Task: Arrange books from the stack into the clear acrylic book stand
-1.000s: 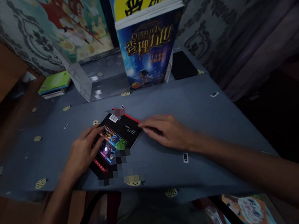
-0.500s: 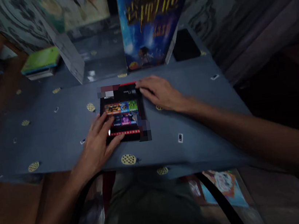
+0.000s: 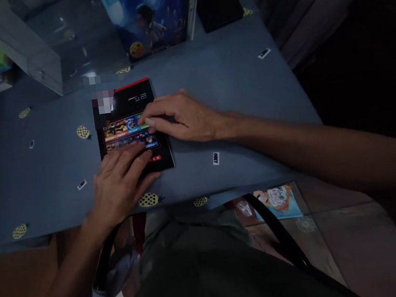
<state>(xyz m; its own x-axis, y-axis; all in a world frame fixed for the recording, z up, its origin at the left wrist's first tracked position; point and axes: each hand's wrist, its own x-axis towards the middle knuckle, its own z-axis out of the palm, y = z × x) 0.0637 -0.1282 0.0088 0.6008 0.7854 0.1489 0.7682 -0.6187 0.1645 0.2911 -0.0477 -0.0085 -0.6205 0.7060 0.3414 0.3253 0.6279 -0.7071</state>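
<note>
- Steadying and handling the black book looks like the step in hand: your left hand seems to brace it while your right hand works over its cover.
- You have the black book flat on the cloth, on your side of the blue book and a little left of it.
- Your left hand is open, its fingers laid across the near left part of the cover, gripping nothing.
- Your right thumb and forefinger come close together over the right part of the cover; you cannot tell from this view whether they pinch anything.
- As a judgement, any turn or lift from here calls for light left-hand pressure and a right fingertip getting under the edge, since the book looks thin and might slide on the cloth.
- You see a black cover with a red strip on its far edge, small bright pictures in rows, tiny pale print above them and a pale edge along the right; its far left corner is blurred out, and your left hand hides the near left one.
</note>
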